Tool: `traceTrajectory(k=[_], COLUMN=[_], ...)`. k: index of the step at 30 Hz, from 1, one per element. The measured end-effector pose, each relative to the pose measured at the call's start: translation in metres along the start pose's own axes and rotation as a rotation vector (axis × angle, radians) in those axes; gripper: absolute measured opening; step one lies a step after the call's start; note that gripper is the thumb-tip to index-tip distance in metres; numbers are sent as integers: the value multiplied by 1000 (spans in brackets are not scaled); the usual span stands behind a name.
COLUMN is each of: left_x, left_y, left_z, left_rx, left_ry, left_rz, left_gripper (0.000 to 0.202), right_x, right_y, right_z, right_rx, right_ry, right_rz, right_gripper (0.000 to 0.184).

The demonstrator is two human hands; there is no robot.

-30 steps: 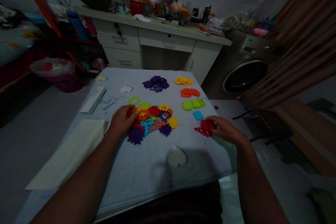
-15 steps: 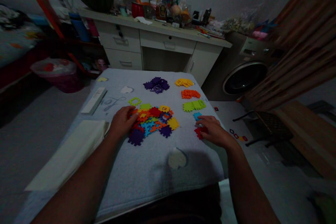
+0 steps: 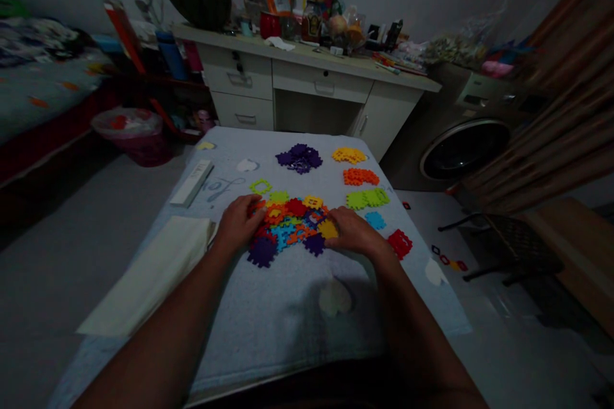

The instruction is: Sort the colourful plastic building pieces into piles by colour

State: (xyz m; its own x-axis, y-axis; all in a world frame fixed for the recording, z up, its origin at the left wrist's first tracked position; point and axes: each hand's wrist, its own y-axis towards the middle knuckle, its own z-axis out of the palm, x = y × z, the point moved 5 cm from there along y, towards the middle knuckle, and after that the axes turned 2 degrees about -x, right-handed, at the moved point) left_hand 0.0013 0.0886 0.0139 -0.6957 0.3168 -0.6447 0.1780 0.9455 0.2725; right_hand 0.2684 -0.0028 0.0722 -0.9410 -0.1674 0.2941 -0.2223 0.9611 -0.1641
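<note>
A mixed pile of toothed plastic building tiles (image 3: 292, 223) in red, orange, blue, yellow, green and purple lies mid-table. At its left edge rests my left hand (image 3: 238, 222), thumb and fingers apart, with orange tiles showing between them. My right hand (image 3: 355, 230) reaches the pile's right edge, its fingers apart beside a yellow tile (image 3: 328, 229) and a purple tile (image 3: 314, 243). Sorted by colour are purple tiles (image 3: 300, 158), yellow tiles (image 3: 348, 154), orange tiles (image 3: 361, 176), green tiles (image 3: 367, 198), a blue tile (image 3: 375, 220) and red tiles (image 3: 400, 244).
A long white box (image 3: 192, 184) and a folded cream cloth (image 3: 148, 275) lie on the cloth-covered table (image 3: 283, 319) at left. Beyond stands a cluttered desk (image 3: 307, 54); a washing machine (image 3: 465, 140) is to its right. Several tiles (image 3: 446, 261) lie on the floor near a stool (image 3: 508, 243).
My right hand has moved left from the blue and red tiles to the pile's right edge, leaving those tiles uncovered. My left hand stays at the pile. The view has shifted slightly.
</note>
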Motion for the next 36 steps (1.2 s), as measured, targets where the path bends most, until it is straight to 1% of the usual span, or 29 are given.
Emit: traceTrajectory(k=[2, 5, 8, 10, 12, 16, 19, 22, 24, 26, 28, 31, 34, 36], left_x=[0, 0, 1, 1, 0, -1, -2, -1, -1, -1, -2, -7, -13, -15], left_y=[0, 1, 1, 1, 1, 1, 1, 1, 2, 2, 2, 2, 3, 4], left_z=[0, 1, 1, 1, 1, 0, 0, 0, 1, 2, 2, 2, 1, 1], left_rx=[9, 25, 33, 33, 28, 24, 21, 21, 26, 26, 23, 20, 20, 21], left_ry=[2, 9, 12, 11, 13, 11, 13, 27, 40, 50, 60, 86, 107, 106], left_rz=[0, -10, -13, -9, -7, -15, -14, -5, -5, -10, -11, 8, 39, 57], left_gripper=[49, 51, 52, 52, 52, 52, 51, 50, 50, 49, 47, 45, 41, 40], right_x=[-1, -1, 0, -1, -4, -13, -22, -33, -46, -62, -80, -109, -135, -150], right_y=[-1, -2, -2, -3, -2, -2, -1, 5, 16, 32, 54, 87, 113, 126], right_z=[5, 5, 0, -3, -6, -13, -25, -46, -60, -71, -77, -83, -86, -87], right_rx=[8, 0, -5, 3, 2, -24, -51, -124, -171, -202, -252, -427, -609, -703], right_ry=[12, 29, 51, 75, 90, 80, 82, 105, 170, 295, 447, 612, 699, 736], right_rz=[13, 4, 0, 25, 66, 108, 43, -52, -55, -5, 84, 268, 460, 550], right_gripper=[59, 54, 40, 26, 19, 19, 22, 21, 18, 15, 12, 12, 10, 7])
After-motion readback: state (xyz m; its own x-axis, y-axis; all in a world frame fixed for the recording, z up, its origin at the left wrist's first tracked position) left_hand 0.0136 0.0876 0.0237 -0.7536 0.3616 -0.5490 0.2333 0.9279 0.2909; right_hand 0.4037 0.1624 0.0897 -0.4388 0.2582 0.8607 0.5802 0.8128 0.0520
